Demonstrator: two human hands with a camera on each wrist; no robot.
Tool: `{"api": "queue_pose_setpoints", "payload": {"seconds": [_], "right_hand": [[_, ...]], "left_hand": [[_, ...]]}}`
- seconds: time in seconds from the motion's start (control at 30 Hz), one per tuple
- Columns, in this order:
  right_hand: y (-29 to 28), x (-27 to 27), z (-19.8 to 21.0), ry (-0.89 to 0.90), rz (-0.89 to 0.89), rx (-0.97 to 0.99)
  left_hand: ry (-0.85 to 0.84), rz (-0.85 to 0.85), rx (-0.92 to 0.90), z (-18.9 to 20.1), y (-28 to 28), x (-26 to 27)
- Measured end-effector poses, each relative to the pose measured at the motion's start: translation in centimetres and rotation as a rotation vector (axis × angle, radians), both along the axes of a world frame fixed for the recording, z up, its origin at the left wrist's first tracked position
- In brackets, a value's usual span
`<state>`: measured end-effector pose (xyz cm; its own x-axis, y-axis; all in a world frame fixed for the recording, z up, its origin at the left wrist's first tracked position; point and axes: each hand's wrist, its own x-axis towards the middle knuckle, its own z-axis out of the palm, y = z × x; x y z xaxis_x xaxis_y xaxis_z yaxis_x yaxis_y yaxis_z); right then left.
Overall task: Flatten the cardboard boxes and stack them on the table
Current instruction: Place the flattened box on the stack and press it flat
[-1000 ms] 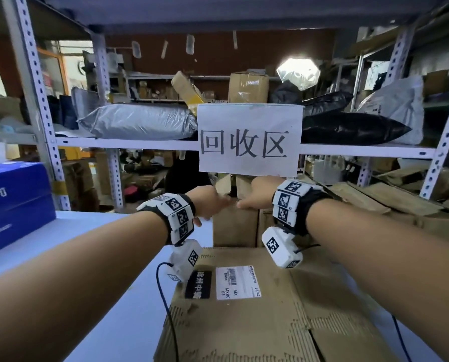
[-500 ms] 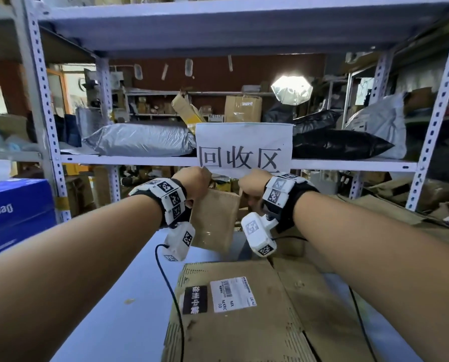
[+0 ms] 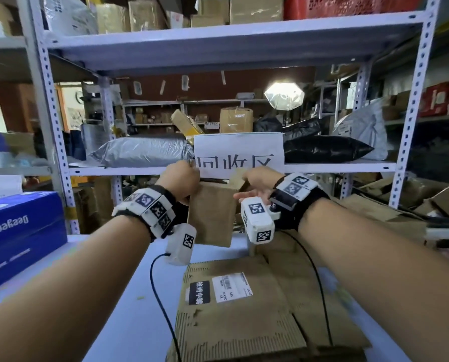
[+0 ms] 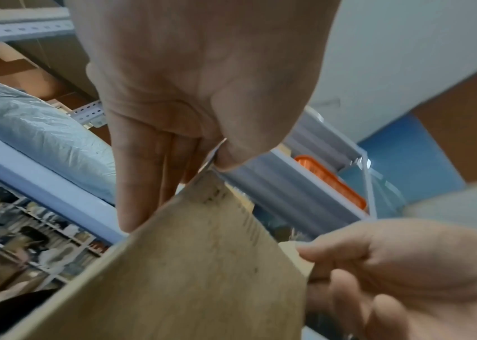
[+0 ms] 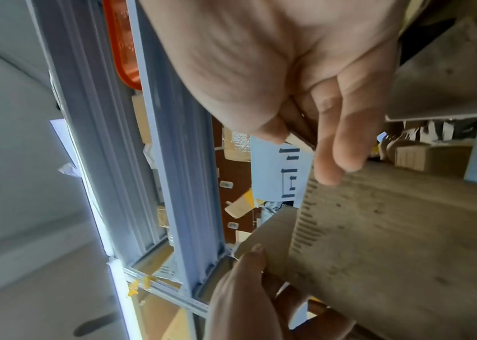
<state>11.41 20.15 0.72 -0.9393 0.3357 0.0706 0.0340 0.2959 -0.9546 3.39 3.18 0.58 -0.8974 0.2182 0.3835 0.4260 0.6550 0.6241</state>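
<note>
A small brown cardboard box (image 3: 211, 214) hangs in the air above the table, held between both hands at its top. My left hand (image 3: 183, 182) pinches its upper left corner (image 4: 211, 168) between thumb and fingers. My right hand (image 3: 254, 182) pinches a top flap (image 5: 298, 140) at the upper right, thumb against fingers. Below, near the table's front, lies a stack of flattened cardboard boxes (image 3: 239, 317); the top one carries a white shipping label (image 3: 230, 286) and a black sticker.
A blue carton (image 3: 20, 236) stands on the table (image 3: 108, 296) at the left. Metal shelving (image 3: 234, 168) with a white paper sign (image 3: 239, 152) rises just behind the hands. Loose cardboard (image 3: 374, 207) is piled at the right.
Both hands have lifted the small box off the table and raised it toward the shelf sign. The head view has tilted upward, showing the upper shelf.
</note>
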Motion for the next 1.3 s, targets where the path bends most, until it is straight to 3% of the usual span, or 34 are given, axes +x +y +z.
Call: {"api": "queue_pose_setpoints", "payload": {"seconds": [0.13, 0.23, 0.43, 0.5, 0.57, 0.67, 0.77, 0.87, 0.97, 1.1, 1.17, 1.3], "right_hand": [[-0.4, 3.5, -0.4, 0.012, -0.007, -0.248], [-0.9, 6.2, -1.4, 0.113, 0.009, -0.236], [-0.9, 12.2, -6.3, 0.242, -0.021, -0.207], [-1.0, 13.7, -8.9, 0.302, -0.023, -0.298], [-0.9, 14.5, -10.6, 0.352, -0.049, -0.292], [-0.3, 14.8, -11.2, 0.403, -0.113, -0.281], [0.3, 15.1, -11.0, 0.442, -0.157, -0.313], [0.4, 15.5, -11.3, 0.485, -0.198, -0.226], [0.6, 15.8, -11.8, 0.516, -0.204, -0.121], [1.4, 16.7, -11.4, 0.631, -0.219, 0.165], [2.0, 17.0, -11.1, 0.695, -0.165, 0.246], [2.4, 17.3, -11.2, 0.602, -0.078, 0.206]], "left_hand": [[0.112, -0.109, 0.271, -1.2, -1.5, 3.7], [0.043, -0.289, 0.439, -2.9, -2.7, 7.6], [-0.028, -0.377, 0.464, -8.2, -3.1, 14.1], [-0.104, -0.358, 0.494, -9.9, -2.8, 14.9], [-0.025, -0.272, 0.464, -10.8, -2.7, 14.8], [0.092, -0.115, 0.337, -11.3, -3.1, 13.8], [0.062, -0.049, 0.262, -11.6, -3.1, 13.3], [0.057, 0.037, 0.206, -12.2, -2.8, 13.7], [0.113, 0.021, 0.190, -12.6, -3.2, 13.8], [0.097, 0.015, 0.105, -12.5, -4.0, 13.6], [0.057, -0.003, 0.161, -12.5, -3.9, 13.7], [-0.071, -0.132, 0.414, -12.8, -3.0, 14.1]]}}
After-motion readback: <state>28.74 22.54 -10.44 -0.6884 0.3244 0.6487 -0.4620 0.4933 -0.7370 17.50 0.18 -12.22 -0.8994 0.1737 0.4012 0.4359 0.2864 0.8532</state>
